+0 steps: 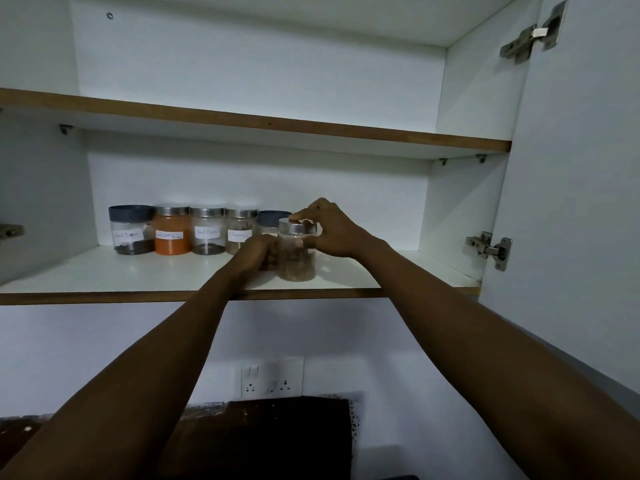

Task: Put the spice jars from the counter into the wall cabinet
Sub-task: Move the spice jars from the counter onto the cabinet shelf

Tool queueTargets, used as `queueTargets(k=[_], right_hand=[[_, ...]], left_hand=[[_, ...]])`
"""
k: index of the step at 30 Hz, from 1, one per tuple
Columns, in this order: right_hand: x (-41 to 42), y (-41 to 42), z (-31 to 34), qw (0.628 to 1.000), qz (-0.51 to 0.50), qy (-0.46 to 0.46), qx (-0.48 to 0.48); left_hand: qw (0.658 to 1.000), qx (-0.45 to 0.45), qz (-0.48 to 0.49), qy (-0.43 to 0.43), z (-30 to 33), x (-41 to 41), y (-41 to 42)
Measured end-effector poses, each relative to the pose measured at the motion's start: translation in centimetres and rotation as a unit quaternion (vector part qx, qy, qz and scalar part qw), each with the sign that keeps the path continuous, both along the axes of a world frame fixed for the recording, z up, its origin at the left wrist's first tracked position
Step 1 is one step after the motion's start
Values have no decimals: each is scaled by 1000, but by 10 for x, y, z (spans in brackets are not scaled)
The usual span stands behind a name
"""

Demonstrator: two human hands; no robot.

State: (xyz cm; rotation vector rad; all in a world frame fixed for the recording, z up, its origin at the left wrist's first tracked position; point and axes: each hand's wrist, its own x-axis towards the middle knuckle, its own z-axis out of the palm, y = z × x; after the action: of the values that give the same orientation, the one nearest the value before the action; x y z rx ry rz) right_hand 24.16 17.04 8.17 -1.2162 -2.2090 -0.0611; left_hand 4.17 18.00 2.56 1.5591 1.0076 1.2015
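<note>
While the left hand (258, 252) wraps the body and the right hand (332, 233) fingers (304, 214) pinch the steel lid of the spice jar (297, 252) near the lower shelf (138, 271) front, slide it upright back beside the jar row (187, 230), then release.

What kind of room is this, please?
Most likely a home kitchen: an open wall cabinet holds labelled spice jars on its lower shelf, and a wall socket sits below.
</note>
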Motion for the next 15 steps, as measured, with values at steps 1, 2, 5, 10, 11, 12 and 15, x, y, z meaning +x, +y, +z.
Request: queueTargets(k=[1, 2, 5, 10, 11, 12, 15], right_hand=[[3, 0, 2, 1000, -5, -17, 3], [6, 0, 4, 999, -12, -29, 3], [13, 0, 6, 999, -22, -36, 11], [14, 6, 1, 999, -20, 26, 13], [13, 7, 0, 999, -18, 26, 20], [12, 9, 0, 999, -15, 20, 29], [14, 11, 3, 999, -6, 20, 37]], left_hand=[[999, 21, 14, 37, -1, 0, 3], [995, 43, 33, 79, -1, -1, 5], [987, 68, 46, 138, -4, -2, 7], [987, 73, 42, 137, -7, 0, 9], [986, 79, 40, 143, -7, 1, 9], [984, 85, 38, 149, -6, 2, 8], [983, 90, 34, 158, -5, 3, 6]])
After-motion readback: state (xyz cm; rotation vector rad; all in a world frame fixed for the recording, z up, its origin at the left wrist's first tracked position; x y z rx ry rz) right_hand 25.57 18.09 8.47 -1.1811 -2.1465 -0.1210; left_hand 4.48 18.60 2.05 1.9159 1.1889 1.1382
